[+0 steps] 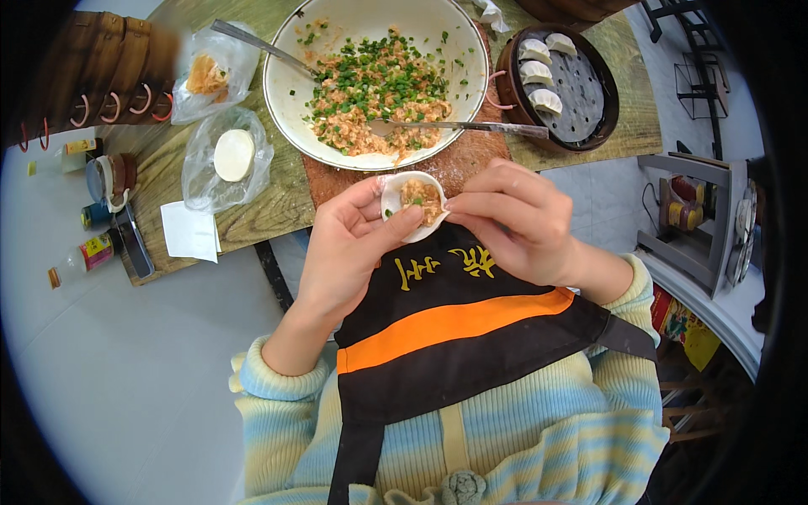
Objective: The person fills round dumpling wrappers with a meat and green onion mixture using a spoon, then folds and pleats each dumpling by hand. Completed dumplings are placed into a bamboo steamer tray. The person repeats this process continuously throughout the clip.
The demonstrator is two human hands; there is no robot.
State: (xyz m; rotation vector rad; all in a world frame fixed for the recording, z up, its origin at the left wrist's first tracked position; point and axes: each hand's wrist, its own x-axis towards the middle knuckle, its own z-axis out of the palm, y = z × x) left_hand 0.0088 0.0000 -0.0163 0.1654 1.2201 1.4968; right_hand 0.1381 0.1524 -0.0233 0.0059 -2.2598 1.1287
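A round dough wrapper point(392, 189) with meat filling point(421, 192) on it rests in my left hand point(353, 233), the thumb lying over the filling. My right hand point(521, 214) pinches the wrapper's right edge between thumb and fingers. Just beyond both hands stands a large white enamel bowl point(278, 120) of minced filling topped with chopped green onion. Two metal utensils lean in it: one handle point(252, 41) points to the upper left, the other point(486, 127) crosses the right rim. A stack of round wrappers point(234, 155) lies on a plastic bag to the left.
At the right, a round steamer point(505, 95) holds several pleated dumplings point(535, 72) on perforated liner paper. Stacked bamboo steamers point(95, 69) stand at the upper left. White paper point(189, 231), a phone point(134, 242) and a bag with orange food point(208, 76) lie on the wooden table point(278, 218).
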